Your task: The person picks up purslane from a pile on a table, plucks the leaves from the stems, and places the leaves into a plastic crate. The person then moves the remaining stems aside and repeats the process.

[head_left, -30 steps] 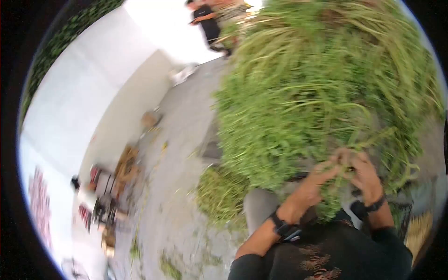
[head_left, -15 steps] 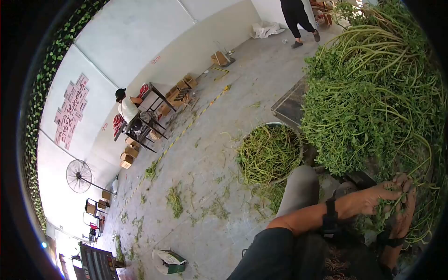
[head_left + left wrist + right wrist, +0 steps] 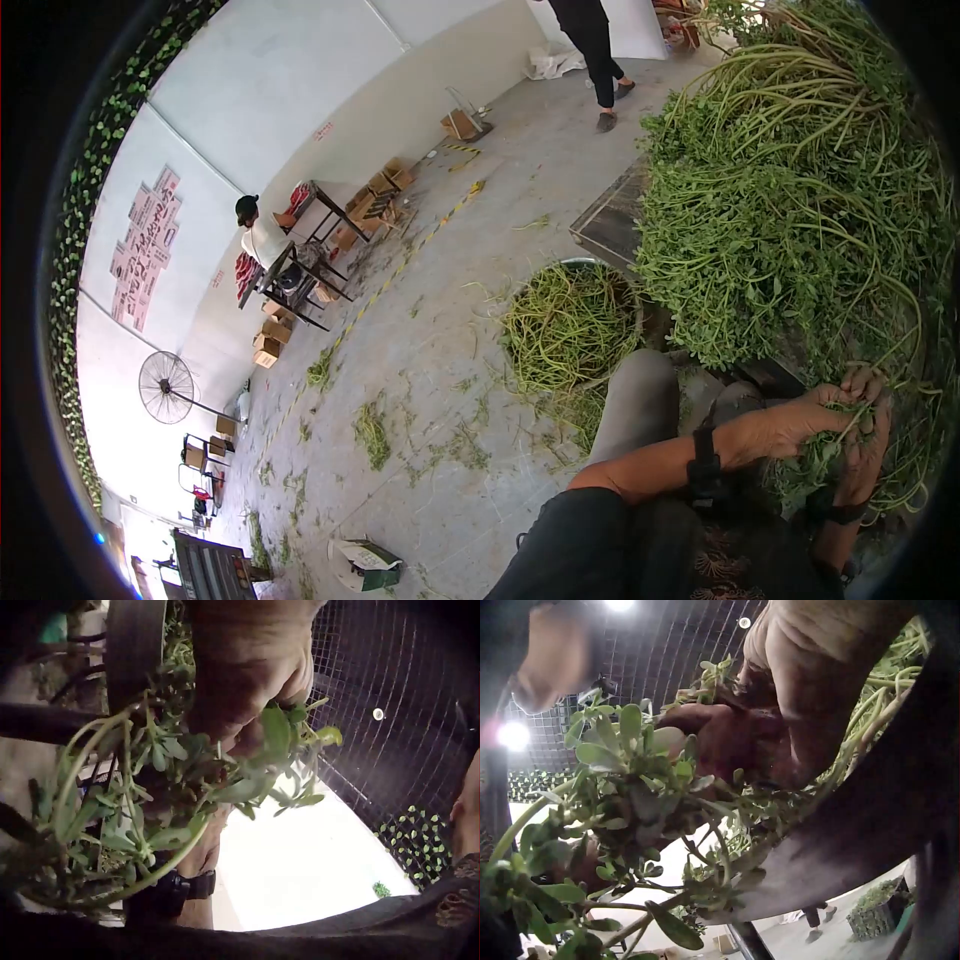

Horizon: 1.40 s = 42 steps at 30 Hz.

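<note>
Filling the right of the head view, the heap of greens (image 3: 760, 230) is the largest thing by far. Smaller is the round tub (image 3: 582, 262) of loose stems (image 3: 568, 330), on the floor (image 3: 450, 330) near the person's bent knee (image 3: 640, 390). Then come 2 hands close together at the heap's lower edge: on both the left hand (image 3: 785, 430) and right hand (image 3: 868, 455), the fingers are curled in, gripping leafy sprigs (image 3: 822, 450) (leaves (image 3: 630, 721) hide the exact pinch). Those look easily bruised, so best to steady the stem lightly with 1 hand, work close by with the other and avoid tugging the tangle
</note>
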Motion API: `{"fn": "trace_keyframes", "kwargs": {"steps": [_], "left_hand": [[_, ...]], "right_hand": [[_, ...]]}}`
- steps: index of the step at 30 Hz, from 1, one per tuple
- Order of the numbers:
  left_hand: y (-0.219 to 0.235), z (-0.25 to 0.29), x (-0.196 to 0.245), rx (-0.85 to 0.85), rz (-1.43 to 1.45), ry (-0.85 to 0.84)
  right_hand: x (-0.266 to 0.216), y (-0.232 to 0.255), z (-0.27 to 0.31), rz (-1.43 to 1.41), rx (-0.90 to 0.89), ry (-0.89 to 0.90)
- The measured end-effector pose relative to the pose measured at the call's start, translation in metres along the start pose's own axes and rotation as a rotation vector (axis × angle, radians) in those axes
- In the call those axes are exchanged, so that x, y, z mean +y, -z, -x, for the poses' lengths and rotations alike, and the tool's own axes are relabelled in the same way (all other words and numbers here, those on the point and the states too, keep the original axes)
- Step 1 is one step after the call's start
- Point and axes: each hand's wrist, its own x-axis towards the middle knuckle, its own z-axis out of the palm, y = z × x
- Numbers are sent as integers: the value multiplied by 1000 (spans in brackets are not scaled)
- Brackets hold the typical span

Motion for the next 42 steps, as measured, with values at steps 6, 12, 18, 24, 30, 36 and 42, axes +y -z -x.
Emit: {"fn": "trace_keyframes", "kwargs": {"steps": [6,12,18,24,30,36,42], "left_hand": [[1,-13,-6,-12,-137,-63],[12,-20,-10,16,-254,-87],[34,-16,-32,176,-402,-62],[15,-7,-8,56,-260,-127],[11,7,6,-74,-42,-51],[16,0,-3,62,-409,-83],[12,8,7,-58,-499,-50]], "right_hand": [[11,0,-10,69,191,36],[19,7,-16,-214,282,-119],[-9,1,-27,-234,413,-212],[-1,-11,-24,-220,366,-180],[4,-3,-19,-122,268,-190],[-2,-7,-16,-67,398,-227],[17,15,-22,-19,355,-27]]}}
